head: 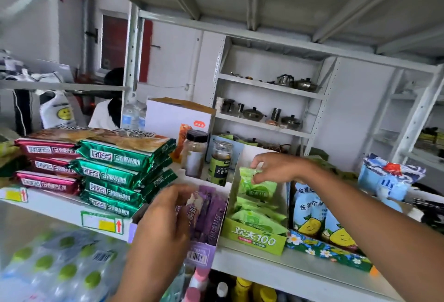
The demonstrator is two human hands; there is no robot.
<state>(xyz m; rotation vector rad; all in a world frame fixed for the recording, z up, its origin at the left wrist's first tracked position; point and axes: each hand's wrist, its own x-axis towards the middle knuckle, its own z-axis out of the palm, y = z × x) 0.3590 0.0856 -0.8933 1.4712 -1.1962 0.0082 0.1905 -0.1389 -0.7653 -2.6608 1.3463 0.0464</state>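
One green packet [257, 187], pinched by the right hand [276, 167], is being shelved; the left hand [165, 220] is blurred, its grip cannot be told; upright tucking is needed next.

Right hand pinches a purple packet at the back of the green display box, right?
No: in the head view the right hand pinches a green packet, not a purple one, at the back of the green display box.

Your shelf's [264, 263] holding stacked green packs [120, 176] and red packs [48, 167] on the left, then purple box [200, 253], green box [254, 239], flowered box [324, 250] in a row.
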